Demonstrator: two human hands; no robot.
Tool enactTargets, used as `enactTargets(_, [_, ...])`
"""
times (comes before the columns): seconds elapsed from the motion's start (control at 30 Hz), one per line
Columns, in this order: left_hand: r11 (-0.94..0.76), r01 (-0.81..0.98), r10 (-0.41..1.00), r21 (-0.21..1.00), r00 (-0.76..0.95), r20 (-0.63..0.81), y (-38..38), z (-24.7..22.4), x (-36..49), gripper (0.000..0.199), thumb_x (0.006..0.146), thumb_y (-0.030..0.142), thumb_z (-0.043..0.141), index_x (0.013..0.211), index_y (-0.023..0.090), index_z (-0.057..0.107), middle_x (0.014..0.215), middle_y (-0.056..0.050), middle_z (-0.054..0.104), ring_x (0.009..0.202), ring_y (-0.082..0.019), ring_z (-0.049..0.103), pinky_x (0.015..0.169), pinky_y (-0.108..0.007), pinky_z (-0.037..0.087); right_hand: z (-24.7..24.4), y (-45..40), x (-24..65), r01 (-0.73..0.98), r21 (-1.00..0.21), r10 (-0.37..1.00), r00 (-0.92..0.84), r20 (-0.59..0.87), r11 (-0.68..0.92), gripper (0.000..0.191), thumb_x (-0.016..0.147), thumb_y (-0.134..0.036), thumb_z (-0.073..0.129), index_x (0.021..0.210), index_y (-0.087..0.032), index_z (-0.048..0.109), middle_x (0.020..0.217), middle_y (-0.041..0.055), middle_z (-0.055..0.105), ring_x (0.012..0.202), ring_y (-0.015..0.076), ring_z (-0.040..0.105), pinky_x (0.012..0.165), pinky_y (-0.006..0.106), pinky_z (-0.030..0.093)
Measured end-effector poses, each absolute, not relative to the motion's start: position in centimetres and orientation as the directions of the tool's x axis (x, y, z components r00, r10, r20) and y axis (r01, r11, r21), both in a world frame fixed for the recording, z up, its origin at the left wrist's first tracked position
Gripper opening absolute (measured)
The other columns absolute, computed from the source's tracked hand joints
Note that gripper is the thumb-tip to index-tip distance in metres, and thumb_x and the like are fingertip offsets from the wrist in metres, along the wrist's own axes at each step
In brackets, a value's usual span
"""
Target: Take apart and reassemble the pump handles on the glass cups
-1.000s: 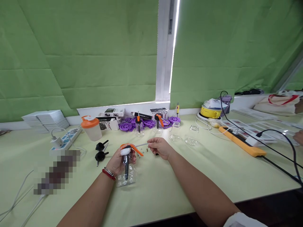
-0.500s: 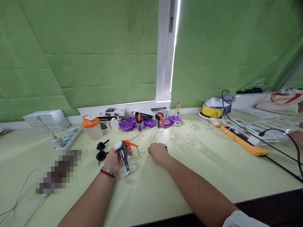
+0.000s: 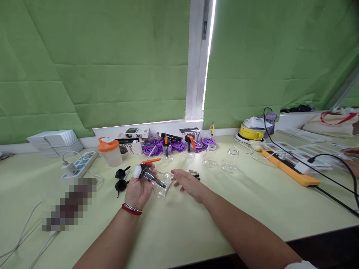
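My left hand [image 3: 139,190] grips a clear bottle [image 3: 162,189] by its black top, which has an orange lever [image 3: 150,161]. The bottle lies tilted, its base toward the right, and a dark tube runs inside it. At that base is my right hand [image 3: 188,182], its fingers apart; whether they touch the bottle is unclear. Small springs [image 3: 193,173] lie just behind my right hand. Two black funnel-like parts [image 3: 121,185] rest left of my left hand. Two more bottles with orange levers [image 3: 167,152] stand behind.
Purple parts [image 3: 151,147] and boxes [image 3: 134,147] line the wall. An orange-lidded shaker [image 3: 109,154] and white power strip [image 3: 84,164] stand left. Clear bottle bodies [image 3: 229,167], a yellow pot [image 3: 251,133] and an orange power strip [image 3: 288,170] are on the right. Another person's hand [image 3: 350,152] shows far right.
The bottle has tipped, its base swinging right and up. My right hand has opened from its closed pose over the table and is now beside the base.
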State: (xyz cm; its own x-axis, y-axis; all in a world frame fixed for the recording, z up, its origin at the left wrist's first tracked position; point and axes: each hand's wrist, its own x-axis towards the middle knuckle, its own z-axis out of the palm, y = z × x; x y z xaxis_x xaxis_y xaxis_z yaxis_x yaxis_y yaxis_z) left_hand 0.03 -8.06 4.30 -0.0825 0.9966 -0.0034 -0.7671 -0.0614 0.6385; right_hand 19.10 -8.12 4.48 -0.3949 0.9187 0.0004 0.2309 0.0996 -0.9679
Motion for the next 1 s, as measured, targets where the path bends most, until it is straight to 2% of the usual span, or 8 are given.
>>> enactTargets(0.1, [-0.153, -0.677, 0.988, 0.720, -0.098, 0.117, -8.6, 4.2, 0.7, 0.022, 0.075, 0.035, 0.066, 0.087, 0.017, 0.064, 0.093, -0.005, 0.066, 0.088, -0.017, 0.061, 0.077, -0.029, 0.050, 4.6, -10.1, 19.0, -0.093, -0.940, 0.785, -0.580, -0.217, -0.328, 0.051, 0.077, -0.065, 0.052, 0.109, -0.026, 0.046, 0.091, 0.0026, 0.060, 0.069, 0.0156, 0.062, 0.061, 0.030, 0.049])
enactTargets(0.2, [-0.214, -0.361, 0.977, 0.908, -0.071, 0.202, -8.9, 4.1, 0.8, 0.018, 0.072, 0.032, 0.067, 0.075, 0.016, 0.060, 0.075, -0.001, 0.062, 0.067, -0.011, 0.055, 0.059, -0.021, 0.045, 4.4, -10.7, 19.3, -0.163, -0.891, 0.781, -0.563, -0.270, -0.425, 0.048, 0.073, -0.060, 0.058, 0.100, -0.022, 0.046, 0.076, -0.0013, 0.055, 0.057, 0.0120, 0.056, 0.056, 0.029, 0.048])
enactTargets(0.37, [-0.110, 0.025, 0.986, 0.994, -0.125, 0.112, -8.9, 4.1, 0.9, 0.034, 0.079, 0.046, 0.054, 0.062, 0.019, 0.044, 0.050, 0.006, 0.040, 0.041, -0.007, 0.034, 0.037, -0.019, 0.026, 4.1, -10.5, 21.1, 0.133, -0.990, 0.887, -0.461, -0.019, 0.048, 0.055, 0.074, -0.054, 0.061, 0.115, -0.022, 0.043, 0.090, 0.0050, 0.056, 0.072, 0.0181, 0.058, 0.063, 0.035, 0.050])
enactTargets(0.5, [0.073, -0.093, 0.985, 0.993, -0.147, -0.086, -8.6, 4.0, 1.4, 0.035, 0.078, 0.050, 0.051, 0.063, 0.020, 0.040, 0.050, 0.007, 0.038, 0.038, -0.005, 0.027, 0.035, -0.019, 0.019, 3.5, -10.2, 21.9, 0.378, -0.578, 0.684, -0.506, 0.525, 0.723, 0.058, 0.071, -0.040, 0.070, 0.123, -0.027, 0.047, 0.130, 0.0120, 0.043, 0.125, 0.0314, 0.037, 0.101, 0.051, 0.034])
enactTargets(0.57, [0.054, -0.112, 0.985, 0.992, -0.157, -0.071, -8.7, 4.0, 1.6, 0.036, 0.077, 0.051, 0.051, 0.063, 0.020, 0.041, 0.050, 0.006, 0.039, 0.038, -0.005, 0.028, 0.035, -0.019, 0.020, 3.3, -10.1, 21.8, 0.390, -0.608, 0.718, -0.468, 0.515, 0.691, 0.067, 0.072, -0.047, 0.068, 0.130, -0.028, 0.040, 0.135, 0.0134, 0.037, 0.128, 0.0325, 0.034, 0.101, 0.053, 0.034])
enactTargets(0.7, [-0.037, -0.048, 0.977, 0.998, -0.212, 0.026, -9.1, 4.2, 1.7, 0.037, 0.076, 0.052, 0.052, 0.062, 0.019, 0.042, 0.050, 0.006, 0.037, 0.040, -0.006, 0.033, 0.036, -0.019, 0.024, 3.4, -10.1, 21.4, 0.252, -0.951, 0.889, -0.455, 0.049, 0.181, 0.064, 0.085, -0.063, 0.038, 0.136, -0.026, 0.030, 0.117, 0.0153, 0.051, 0.095, 0.0265, 0.061, 0.075, 0.047, 0.052])
enactTargets(0.87, [0.007, -0.105, 0.984, 0.994, -0.178, -0.026, -8.7, 4.0, 1.3, 0.038, 0.077, 0.053, 0.050, 0.062, 0.017, 0.048, 0.048, 0.005, 0.039, 0.037, -0.006, 0.030, 0.034, -0.019, 0.020, 4.2, -10.3, 22.0, 0.216, -0.777, 0.732, -0.548, 0.405, 0.592, 0.063, 0.076, -0.049, 0.064, 0.131, -0.031, 0.042, 0.137, 0.0119, 0.040, 0.129, 0.0287, 0.037, 0.103, 0.048, 0.034])
enactTargets(1.0, [-0.083, -0.070, 0.981, 0.994, -0.179, 0.069, -8.7, 3.8, 1.3, 0.037, 0.078, 0.052, 0.049, 0.063, 0.018, 0.048, 0.049, 0.005, 0.041, 0.039, -0.007, 0.034, 0.034, -0.019, 0.024, 4.3, -10.2, 21.6, 0.227, -0.929, 0.853, -0.501, 0.146, 0.292, 0.063, 0.085, -0.058, 0.044, 0.139, -0.027, 0.031, 0.124, 0.0151, 0.051, 0.111, 0.0278, 0.055, 0.086, 0.049, 0.048])
